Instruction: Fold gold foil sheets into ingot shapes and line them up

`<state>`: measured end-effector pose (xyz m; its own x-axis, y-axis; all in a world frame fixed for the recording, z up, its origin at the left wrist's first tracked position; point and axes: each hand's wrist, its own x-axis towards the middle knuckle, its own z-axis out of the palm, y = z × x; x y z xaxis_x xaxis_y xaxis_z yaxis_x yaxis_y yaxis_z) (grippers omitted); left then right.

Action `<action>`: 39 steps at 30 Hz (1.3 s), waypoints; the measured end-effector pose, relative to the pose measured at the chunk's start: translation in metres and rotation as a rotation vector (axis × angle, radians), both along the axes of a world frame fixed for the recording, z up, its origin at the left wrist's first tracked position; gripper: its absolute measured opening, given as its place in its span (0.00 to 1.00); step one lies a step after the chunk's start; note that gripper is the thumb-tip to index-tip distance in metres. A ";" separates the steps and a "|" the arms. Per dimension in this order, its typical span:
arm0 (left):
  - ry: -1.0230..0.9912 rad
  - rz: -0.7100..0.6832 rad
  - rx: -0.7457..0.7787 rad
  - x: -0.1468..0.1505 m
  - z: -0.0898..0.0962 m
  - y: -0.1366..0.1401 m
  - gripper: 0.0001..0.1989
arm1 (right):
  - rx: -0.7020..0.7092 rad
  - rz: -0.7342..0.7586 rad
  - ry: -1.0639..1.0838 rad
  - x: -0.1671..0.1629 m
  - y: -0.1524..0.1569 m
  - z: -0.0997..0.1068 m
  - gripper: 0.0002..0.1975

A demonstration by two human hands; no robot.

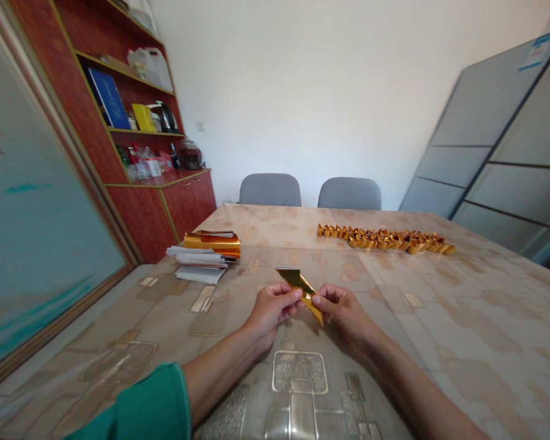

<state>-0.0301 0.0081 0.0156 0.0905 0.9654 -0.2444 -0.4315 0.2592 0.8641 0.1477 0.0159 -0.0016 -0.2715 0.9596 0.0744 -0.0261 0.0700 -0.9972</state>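
Between my two hands is a partly folded sheet of gold foil paper (297, 279), held slanting above the table. My left hand (275, 305) pinches its left edge between thumb and fingers. On the other side my right hand (341, 307) is closed on the lower right part of the paper. One pointed end sticks out below my fingers, and a wider flap rises above them. At the left lies a stack of gold and white paper sheets (199, 273). Many small folded gold paper pieces (385, 239) stand in rows at the back right.
A patterned cover lies over the table (238, 379). Two grey chairs (269, 189) stand at the far edge. To the left is a red cabinet (187, 201) with shelves holding bottles and a kettle; a grey refrigerator (453, 128) stands at the right.
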 end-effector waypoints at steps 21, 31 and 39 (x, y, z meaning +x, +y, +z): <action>-0.131 -0.218 -0.185 -0.008 0.009 0.001 0.07 | 0.476 0.119 -0.234 0.021 -0.005 0.021 0.04; -0.127 -0.221 -0.174 -0.008 0.008 -0.005 0.08 | 0.466 0.198 -0.246 0.024 -0.005 0.026 0.08; -0.146 -0.247 -0.171 -0.008 0.007 -0.004 0.10 | 0.388 0.232 -0.207 0.025 -0.008 0.025 0.12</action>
